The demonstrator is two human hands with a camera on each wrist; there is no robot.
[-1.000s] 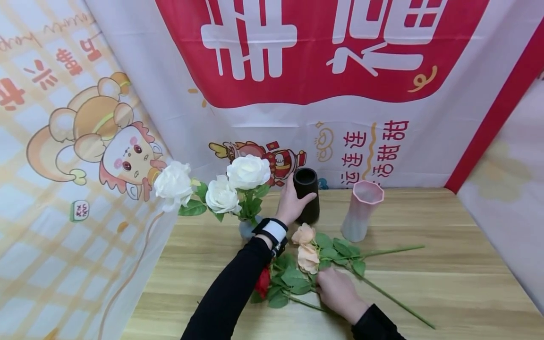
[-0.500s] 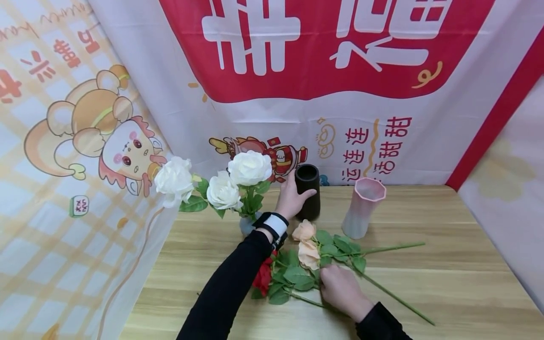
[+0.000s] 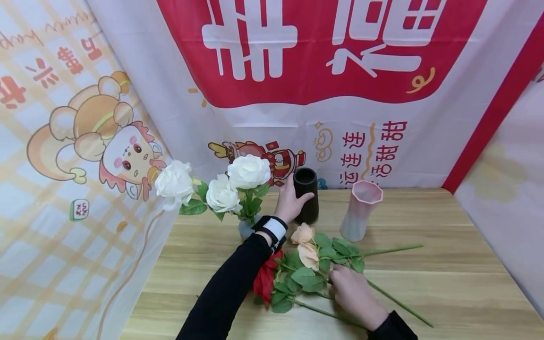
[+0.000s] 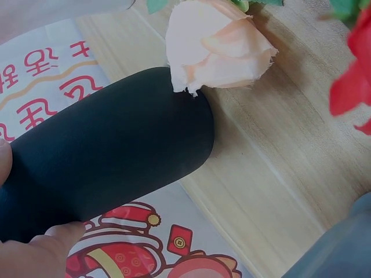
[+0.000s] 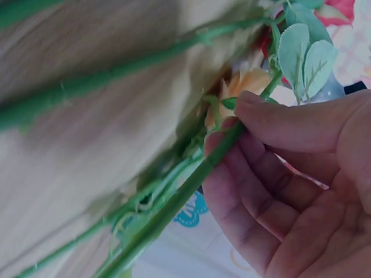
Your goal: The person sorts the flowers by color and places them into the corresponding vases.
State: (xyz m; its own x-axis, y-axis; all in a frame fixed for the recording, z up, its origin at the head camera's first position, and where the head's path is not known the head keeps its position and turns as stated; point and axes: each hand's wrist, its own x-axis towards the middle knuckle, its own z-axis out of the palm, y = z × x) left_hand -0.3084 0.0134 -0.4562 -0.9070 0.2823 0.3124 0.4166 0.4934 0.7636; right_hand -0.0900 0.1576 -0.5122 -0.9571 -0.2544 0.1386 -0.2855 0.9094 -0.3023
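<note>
Grips, left and right. My left hand has thumb and fingers curled round the black vase, which stands upright on the wooden table between the white roses and the pink-and-white vase. My right hand pinches a green stem between thumb and fingertips; which blossom it bears, I cannot tell. The peach roses lie near the base of the black vase; the red rose shows just beside my black left sleeve.
</note>
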